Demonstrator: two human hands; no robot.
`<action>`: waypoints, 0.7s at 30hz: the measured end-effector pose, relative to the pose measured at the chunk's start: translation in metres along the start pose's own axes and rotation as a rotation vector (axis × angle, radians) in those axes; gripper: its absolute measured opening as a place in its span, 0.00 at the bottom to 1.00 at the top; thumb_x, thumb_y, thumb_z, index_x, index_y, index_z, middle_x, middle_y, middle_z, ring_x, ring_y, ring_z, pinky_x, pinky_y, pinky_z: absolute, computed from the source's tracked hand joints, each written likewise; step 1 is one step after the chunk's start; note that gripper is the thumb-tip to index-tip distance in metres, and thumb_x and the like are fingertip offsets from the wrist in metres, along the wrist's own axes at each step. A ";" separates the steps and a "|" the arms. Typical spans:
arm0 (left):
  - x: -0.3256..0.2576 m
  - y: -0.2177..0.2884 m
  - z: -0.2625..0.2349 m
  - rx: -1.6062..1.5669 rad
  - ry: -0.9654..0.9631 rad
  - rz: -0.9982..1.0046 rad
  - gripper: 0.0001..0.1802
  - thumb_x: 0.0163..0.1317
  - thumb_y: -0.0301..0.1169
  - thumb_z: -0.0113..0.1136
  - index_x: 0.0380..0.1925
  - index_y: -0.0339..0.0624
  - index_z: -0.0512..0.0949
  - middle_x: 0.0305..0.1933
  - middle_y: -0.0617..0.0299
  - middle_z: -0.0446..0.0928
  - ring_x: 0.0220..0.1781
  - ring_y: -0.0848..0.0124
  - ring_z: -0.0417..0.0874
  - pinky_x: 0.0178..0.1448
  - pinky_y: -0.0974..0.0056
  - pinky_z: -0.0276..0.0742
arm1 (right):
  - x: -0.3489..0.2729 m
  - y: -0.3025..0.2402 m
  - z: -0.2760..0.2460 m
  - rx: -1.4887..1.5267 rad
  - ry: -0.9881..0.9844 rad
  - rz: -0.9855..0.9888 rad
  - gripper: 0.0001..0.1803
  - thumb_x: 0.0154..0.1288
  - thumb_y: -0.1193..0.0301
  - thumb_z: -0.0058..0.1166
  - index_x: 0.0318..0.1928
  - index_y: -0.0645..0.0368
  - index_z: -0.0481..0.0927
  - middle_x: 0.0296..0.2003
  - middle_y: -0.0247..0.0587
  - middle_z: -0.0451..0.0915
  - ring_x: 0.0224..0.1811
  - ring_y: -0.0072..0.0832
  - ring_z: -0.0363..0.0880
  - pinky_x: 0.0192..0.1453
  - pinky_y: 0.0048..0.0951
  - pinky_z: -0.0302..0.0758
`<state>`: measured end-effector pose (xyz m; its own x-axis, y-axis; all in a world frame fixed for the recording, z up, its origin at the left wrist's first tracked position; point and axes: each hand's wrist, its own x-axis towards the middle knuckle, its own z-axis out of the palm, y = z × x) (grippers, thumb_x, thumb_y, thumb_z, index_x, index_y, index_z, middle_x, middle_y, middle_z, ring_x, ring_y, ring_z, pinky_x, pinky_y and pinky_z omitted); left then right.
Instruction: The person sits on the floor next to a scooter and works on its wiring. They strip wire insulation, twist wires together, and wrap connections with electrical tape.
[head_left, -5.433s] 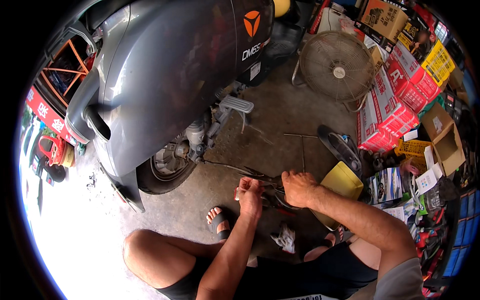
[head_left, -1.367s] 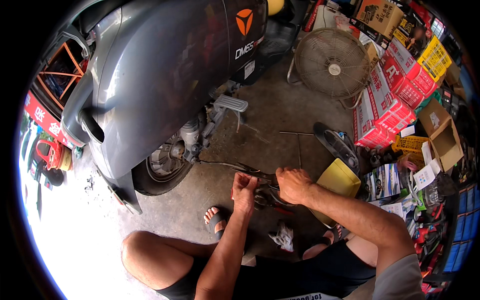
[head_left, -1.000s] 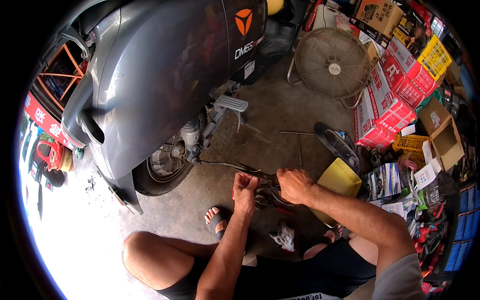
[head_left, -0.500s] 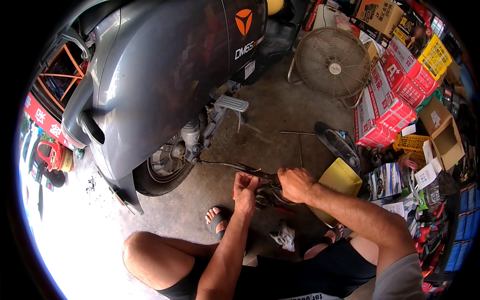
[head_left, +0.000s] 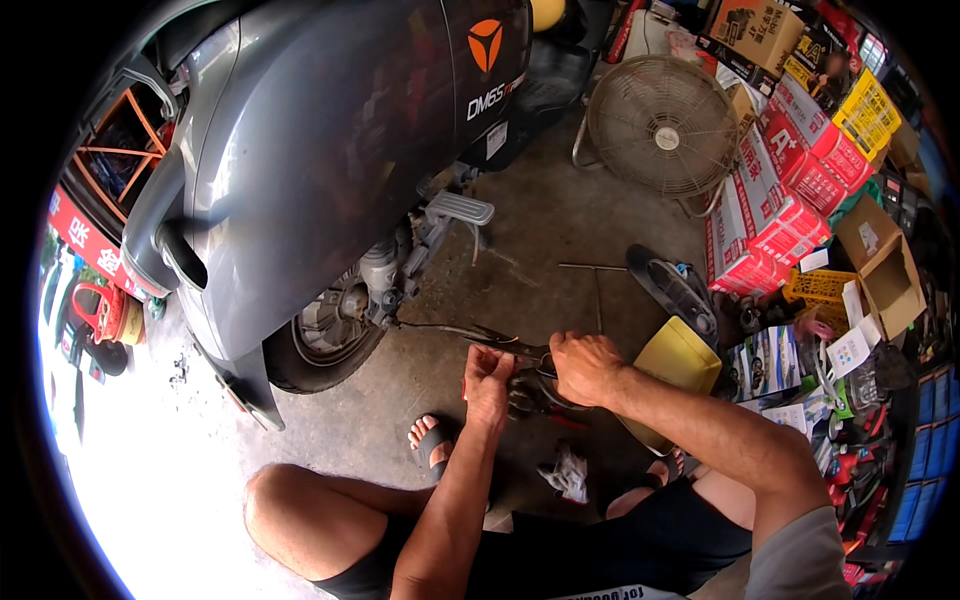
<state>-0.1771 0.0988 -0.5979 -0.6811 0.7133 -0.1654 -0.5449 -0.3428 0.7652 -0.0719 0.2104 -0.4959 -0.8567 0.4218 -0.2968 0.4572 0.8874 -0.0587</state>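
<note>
A dark cable (head_left: 432,327) runs from the wheel hub of a grey scooter (head_left: 320,150) toward my hands. My left hand (head_left: 487,385) pinches it near its far end, with a bit of red showing beside the fingers. To the right, my right hand (head_left: 588,370) is closed in a fist around a dark, thick piece that meets the cable; its kind is hidden by the fingers. Thin wires spread above my left fingertips. Below my hands, dark small items and a red-handled tool (head_left: 568,421) lie on the floor, partly blurred.
A yellow tray (head_left: 680,358) stands right of my right forearm. Beyond lie a T-handle wrench (head_left: 598,298) and a dark scooter panel (head_left: 665,290). A round floor fan (head_left: 662,120), red-and-white boxes (head_left: 765,235) and clutter fill the right. A crumpled rag (head_left: 568,472) lies between my feet.
My right hand has shifted slightly up and left, and the dark piece at it sits a little differently. My left hand stays nearly in place, still pinching the cable.
</note>
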 end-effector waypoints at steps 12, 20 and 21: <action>0.002 -0.007 -0.008 -0.015 0.032 -0.016 0.10 0.60 0.18 0.56 0.33 0.44 0.68 0.30 0.67 0.73 0.34 0.76 0.76 0.41 0.72 0.71 | -0.002 0.000 -0.003 0.013 -0.038 -0.012 0.23 0.51 0.67 0.57 0.44 0.72 0.73 0.40 0.58 0.79 0.42 0.49 0.81 0.47 0.44 0.77; 0.001 -0.004 -0.005 -0.014 0.016 -0.014 0.10 0.61 0.17 0.56 0.33 0.44 0.68 0.31 0.68 0.73 0.34 0.76 0.76 0.42 0.72 0.71 | -0.003 0.001 -0.005 0.008 -0.026 -0.036 0.23 0.50 0.73 0.47 0.48 0.73 0.74 0.38 0.57 0.81 0.40 0.48 0.82 0.47 0.44 0.77; 0.001 -0.004 -0.005 -0.014 0.015 -0.013 0.09 0.61 0.17 0.56 0.33 0.44 0.68 0.31 0.68 0.73 0.34 0.76 0.76 0.42 0.72 0.71 | -0.003 0.001 -0.005 0.005 -0.027 -0.036 0.24 0.50 0.73 0.47 0.48 0.73 0.73 0.38 0.57 0.81 0.40 0.48 0.82 0.47 0.44 0.77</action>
<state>-0.1782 0.0977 -0.6039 -0.6809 0.7088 -0.1843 -0.5603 -0.3421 0.7543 -0.0697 0.2110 -0.4902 -0.8661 0.3841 -0.3199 0.4271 0.9011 -0.0746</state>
